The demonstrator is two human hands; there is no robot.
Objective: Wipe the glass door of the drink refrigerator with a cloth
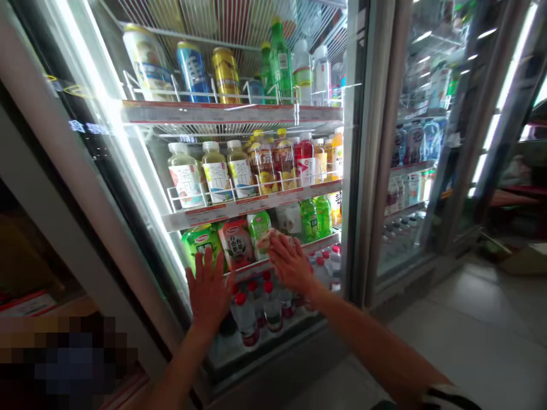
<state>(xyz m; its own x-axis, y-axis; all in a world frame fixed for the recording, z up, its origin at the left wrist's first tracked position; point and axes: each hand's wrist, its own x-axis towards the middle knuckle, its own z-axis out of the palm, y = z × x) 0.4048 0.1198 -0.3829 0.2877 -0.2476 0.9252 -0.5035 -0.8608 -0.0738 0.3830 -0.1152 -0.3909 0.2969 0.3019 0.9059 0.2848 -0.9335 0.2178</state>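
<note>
My left hand (209, 293) lies spread with fingers pointing up against the glass door (277, 336) of a drinks fridge, low and left of centre. To its right, my right hand (290, 265) presses a crumpled cloth (265, 239) to the same glass. The cloth is mostly hidden under the fingers. Behind the glass, near the hands, stand a green drink carton (200, 242), a red drink carton (237, 245) and a green-and-white one (258, 225). Bottles with red caps (271, 304) stand on the bottom level below.
Upper shelves hold cans (225, 74), green bottles (280, 62) and tea bottles (186, 176). The door's metal frame (356, 228) runs up on the right. Another glass-door fridge (412, 188) stands beyond it. Tiled floor (482, 324) spreads out at lower right.
</note>
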